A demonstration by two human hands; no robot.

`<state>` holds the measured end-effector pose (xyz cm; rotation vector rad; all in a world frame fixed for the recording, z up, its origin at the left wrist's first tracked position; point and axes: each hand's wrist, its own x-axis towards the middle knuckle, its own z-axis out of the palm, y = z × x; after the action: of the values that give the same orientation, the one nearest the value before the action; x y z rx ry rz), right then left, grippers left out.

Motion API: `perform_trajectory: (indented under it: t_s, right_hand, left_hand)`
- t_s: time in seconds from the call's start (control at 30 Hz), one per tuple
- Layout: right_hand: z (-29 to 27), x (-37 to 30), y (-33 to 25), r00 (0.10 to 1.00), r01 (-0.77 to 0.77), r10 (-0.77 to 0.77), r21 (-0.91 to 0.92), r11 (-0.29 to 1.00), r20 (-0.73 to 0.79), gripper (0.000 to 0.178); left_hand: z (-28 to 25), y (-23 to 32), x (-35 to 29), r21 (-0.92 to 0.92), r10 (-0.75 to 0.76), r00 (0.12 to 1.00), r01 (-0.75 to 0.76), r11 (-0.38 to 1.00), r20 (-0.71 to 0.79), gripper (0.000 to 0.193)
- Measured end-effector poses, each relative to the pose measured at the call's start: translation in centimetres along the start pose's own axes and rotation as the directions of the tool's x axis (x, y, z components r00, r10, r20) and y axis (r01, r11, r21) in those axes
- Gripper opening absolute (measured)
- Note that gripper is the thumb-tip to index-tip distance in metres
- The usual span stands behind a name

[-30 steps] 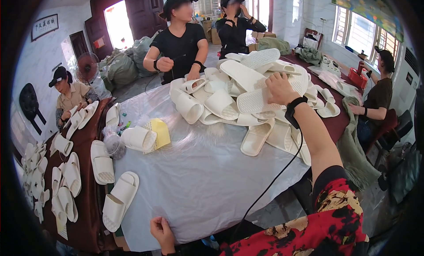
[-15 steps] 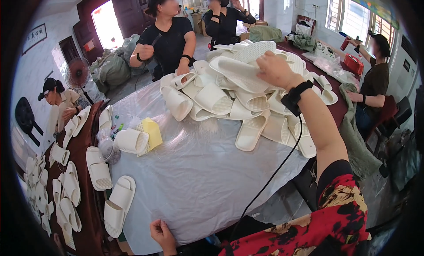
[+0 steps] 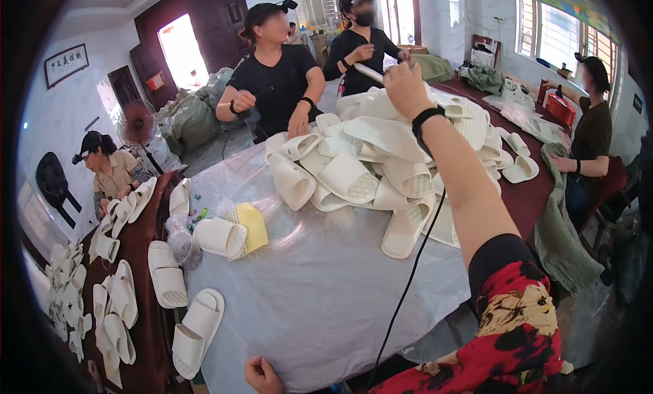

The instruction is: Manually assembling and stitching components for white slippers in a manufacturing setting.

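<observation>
My right hand (image 3: 407,89) reaches over a large heap of white slippers (image 3: 350,180), its fingers closed on a white slipper (image 3: 368,73) seen edge-on above the heap's far side. The fingers partly hide that slipper. At the near edge of the plastic-covered table (image 3: 299,312), my left hand (image 3: 262,376) rests with its fingers curled in and nothing visible in them. Farther left lie a pair of slippers (image 3: 198,333) and a single slipper (image 3: 219,237) leaning against a yellow block (image 3: 252,227).
Across the table a co-worker in black (image 3: 275,81) touches the heap; a masked co-worker (image 3: 357,44) stands beside. Others sit left and right. More slippers (image 3: 122,295) cover the brown side table (image 3: 146,224). A black cable (image 3: 411,285) hangs from my right wrist. Sacks (image 3: 194,118) stand behind.
My right hand has risen off the heap toward its far side, lifting a slipper off the top. The view has shifted slightly; my left hand stays at the table edge.
</observation>
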<state>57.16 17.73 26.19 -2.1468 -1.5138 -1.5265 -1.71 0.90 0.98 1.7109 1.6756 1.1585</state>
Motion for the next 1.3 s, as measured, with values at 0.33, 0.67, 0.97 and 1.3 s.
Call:
perform_trajectory:
  t_s: [0.33,0.67,0.97,1.3]
  right_hand:
    - [5.0,-5.1,-3.0,0.945,0.036,0.013,-0.145,0.989,0.328,0.031]
    - [1.5,-8.1,-2.4,0.903,0.108,-0.14,0.101,0.989,0.406,0.03]
    - [-6.3,-11.2,-8.6,0.933,0.308,-0.356,0.394,0.866,0.053,0.018]
    - [-11.1,-22.2,-23.3,0.717,0.286,-0.689,0.858,0.427,0.104,0.018]
  left_hand:
    - [0.1,0.2,0.5,-0.005,0.017,1.0,-0.017,1.0,0.012,0.019]
    - [-0.3,-0.1,-0.7,0.025,0.014,1.0,-0.014,1.0,-0.012,0.019]
    - [1.0,-0.7,0.7,-0.124,0.107,0.993,-0.113,0.986,-0.056,0.012]
    - [1.2,-1.5,0.5,-0.165,0.054,0.994,-0.069,0.984,-0.096,0.008]
